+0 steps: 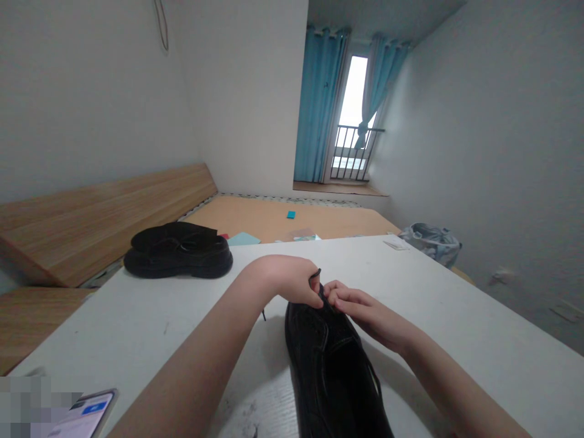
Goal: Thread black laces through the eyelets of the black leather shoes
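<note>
A black shoe (310, 359) stands on the white table in front of me, its toe pointing away and its opening towards me. At its lacing area, my left hand (292, 278) is closed in a pinch, and a thin black shoelace (316, 274) loops up between thumb and fingers. My right hand (356, 302) meets the shoe's upper from the right with curled, closed fingertips; what they pinch is hidden. A dark lace tip (263, 315) shows beside my left wrist. Farther left, another black shoe (177, 252) lies side-on.
The white table (456, 316) fills the foreground. A phone (86, 413) lies at the lower left. A wooden bed board (255, 210) extends beyond the table, with a small blue item (291, 215) on it. At the right stands a bag-lined bin (431, 243).
</note>
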{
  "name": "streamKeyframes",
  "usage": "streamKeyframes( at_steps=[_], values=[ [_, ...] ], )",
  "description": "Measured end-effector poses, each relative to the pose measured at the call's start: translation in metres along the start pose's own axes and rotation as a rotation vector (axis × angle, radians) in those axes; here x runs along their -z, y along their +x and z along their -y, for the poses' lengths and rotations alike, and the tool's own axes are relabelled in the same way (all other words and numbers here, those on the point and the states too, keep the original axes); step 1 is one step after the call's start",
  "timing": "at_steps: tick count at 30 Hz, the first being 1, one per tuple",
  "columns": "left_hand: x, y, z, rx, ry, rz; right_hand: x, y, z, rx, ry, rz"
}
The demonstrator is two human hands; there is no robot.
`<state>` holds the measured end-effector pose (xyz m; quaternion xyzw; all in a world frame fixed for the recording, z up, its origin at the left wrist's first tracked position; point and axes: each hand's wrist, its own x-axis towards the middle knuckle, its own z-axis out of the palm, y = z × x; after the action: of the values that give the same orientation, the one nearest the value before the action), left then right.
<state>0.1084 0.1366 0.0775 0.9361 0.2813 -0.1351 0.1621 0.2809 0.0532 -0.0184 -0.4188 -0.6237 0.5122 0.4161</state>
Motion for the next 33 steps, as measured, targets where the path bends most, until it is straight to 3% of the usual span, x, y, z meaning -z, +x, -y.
streamKeyframes(
  at_steps=[4, 8, 11, 14, 18, 20, 23, 27, 29, 31, 33],
  values=[
    [-0.006, 0.008, -0.004, 0.018, 0.067, 0.039, 0.004, 0.0, 0.001, -0.026, 0.395, -0.033],
    [-0.008, 0.012, -0.004, 0.018, 0.065, 0.048, 0.013, -0.002, 0.011, -0.015, 0.779, -0.195],
    [-0.009, 0.014, -0.003, 0.02, 0.063, 0.057, 0.022, -0.005, 0.02, 0.088, 0.854, -0.327],
    [-0.009, 0.014, -0.001, 0.035, 0.057, 0.066, 0.029, -0.007, 0.024, 0.198, 0.605, -0.525],
    [-0.007, 0.013, -0.003, 0.07, 0.052, 0.07, 0.03, -0.009, 0.02, 0.303, -0.189, -0.891],
    [-0.006, 0.012, -0.004, 0.069, 0.049, 0.073, 0.028, -0.008, 0.016, 0.296, -0.516, -0.946],
    [-0.006, 0.013, -0.003, 0.035, 0.031, 0.097, 0.022, -0.007, 0.013, 0.236, -0.542, -0.816],
    [-0.007, 0.018, 0.0, -0.034, -0.059, 0.15, 0.013, -0.011, 0.015, 0.184, 0.074, -0.419],
    [-0.006, 0.02, 0.002, -0.052, -0.12, 0.152, 0.011, -0.015, 0.018, 0.187, 0.234, -0.222],
    [-0.005, 0.022, 0.003, -0.076, -0.21, 0.128, 0.01, -0.018, 0.019, 0.184, 0.182, -0.062],
    [-0.003, 0.02, 0.004, -0.123, -0.406, 0.083, 0.008, -0.016, 0.019, 0.14, 0.016, -0.021]
  ],
)
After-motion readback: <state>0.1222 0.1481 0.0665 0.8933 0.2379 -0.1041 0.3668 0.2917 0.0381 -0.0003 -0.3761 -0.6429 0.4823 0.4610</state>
